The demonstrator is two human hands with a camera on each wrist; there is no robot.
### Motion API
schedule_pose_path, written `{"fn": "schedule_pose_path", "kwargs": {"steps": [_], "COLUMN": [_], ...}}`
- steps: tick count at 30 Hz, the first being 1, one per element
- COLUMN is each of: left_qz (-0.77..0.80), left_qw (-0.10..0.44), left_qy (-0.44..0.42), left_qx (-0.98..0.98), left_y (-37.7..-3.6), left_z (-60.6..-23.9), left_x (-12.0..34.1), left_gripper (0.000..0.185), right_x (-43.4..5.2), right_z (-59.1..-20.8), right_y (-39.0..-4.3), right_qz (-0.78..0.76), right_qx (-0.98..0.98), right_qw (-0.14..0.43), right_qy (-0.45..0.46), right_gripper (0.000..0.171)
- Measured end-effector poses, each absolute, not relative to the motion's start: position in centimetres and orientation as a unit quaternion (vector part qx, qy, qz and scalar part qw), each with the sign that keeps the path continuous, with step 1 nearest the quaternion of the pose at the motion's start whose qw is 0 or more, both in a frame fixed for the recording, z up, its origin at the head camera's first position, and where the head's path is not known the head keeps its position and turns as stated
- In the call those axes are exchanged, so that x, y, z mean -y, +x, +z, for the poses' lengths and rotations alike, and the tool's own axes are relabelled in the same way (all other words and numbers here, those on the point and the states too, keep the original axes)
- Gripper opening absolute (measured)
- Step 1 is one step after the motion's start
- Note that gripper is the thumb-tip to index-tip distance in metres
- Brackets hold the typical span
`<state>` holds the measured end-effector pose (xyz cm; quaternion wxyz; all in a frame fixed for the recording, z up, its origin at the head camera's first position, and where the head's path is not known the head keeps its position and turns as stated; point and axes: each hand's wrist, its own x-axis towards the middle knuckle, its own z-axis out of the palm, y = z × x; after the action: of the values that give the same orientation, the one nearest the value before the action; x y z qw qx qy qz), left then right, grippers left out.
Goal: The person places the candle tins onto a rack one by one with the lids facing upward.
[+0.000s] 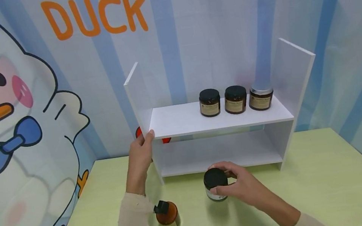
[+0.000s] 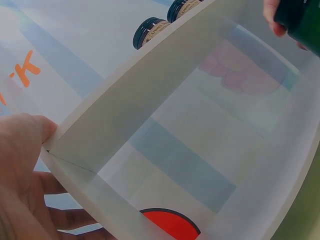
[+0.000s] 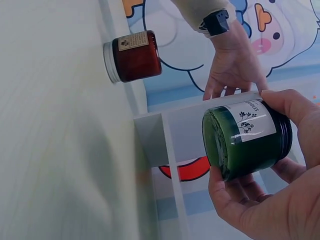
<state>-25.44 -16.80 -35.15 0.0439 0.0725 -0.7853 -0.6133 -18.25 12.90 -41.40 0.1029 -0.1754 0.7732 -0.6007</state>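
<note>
My left hand (image 1: pixel 139 157) grips the left side panel of a white two-tier shelf (image 1: pixel 175 123), thumb at the front edge and fingers behind it. The right hand (image 1: pixel 245 186) holds a green glass candle jar (image 3: pixel 247 142) by its sides, in front of the lower tier. This jar has a black lid (image 1: pixel 215 177) and a white label with a plant drawing. In the right wrist view it is tipped on its side, its base facing the camera's left. Near the left forearm, an amber jar (image 1: pixel 168 217) with a pale label stands on the table.
Three dark labelled jars stand in a row on the upper tier: a left jar (image 1: pixel 210 102), a middle jar (image 1: pixel 235 99) and a silver-lidded jar (image 1: pixel 261 97). The shelf stands on a pale green table (image 1: pixel 333 177). Behind it hangs a striped duck-print backdrop (image 1: pixel 211 29).
</note>
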Motion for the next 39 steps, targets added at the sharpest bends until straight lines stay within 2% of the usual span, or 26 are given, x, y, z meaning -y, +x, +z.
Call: {"fn": "schedule_pose_path", "kwargs": {"steps": [14, 25, 39], "left_qz": [-0.616, -0.611, -0.608], "left_qw": [0.042, 0.046, 0.047], "left_qy": [0.066, 0.068, 0.063], "left_qx": [0.784, 0.787, 0.790], "left_y": [-25.3, -25.2, -25.3], "left_z": [-35.2, -35.2, -35.2], "left_x": [16.7, 16.7, 16.8], "left_gripper": [0.071, 0.071, 0.073], "right_x": [-12.3, -12.1, -11.7], "right_z": [-39.6, -37.9, -36.0], "right_y": [-18.6, -19.1, -19.5], "right_qz": [-0.589, -0.577, -0.578], "right_qx": [-0.790, -0.800, -0.801], "right_qw": [0.062, 0.021, -0.004], "right_qy": [-0.158, -0.164, -0.155], "right_gripper": [0.057, 0.053, 0.057]}}
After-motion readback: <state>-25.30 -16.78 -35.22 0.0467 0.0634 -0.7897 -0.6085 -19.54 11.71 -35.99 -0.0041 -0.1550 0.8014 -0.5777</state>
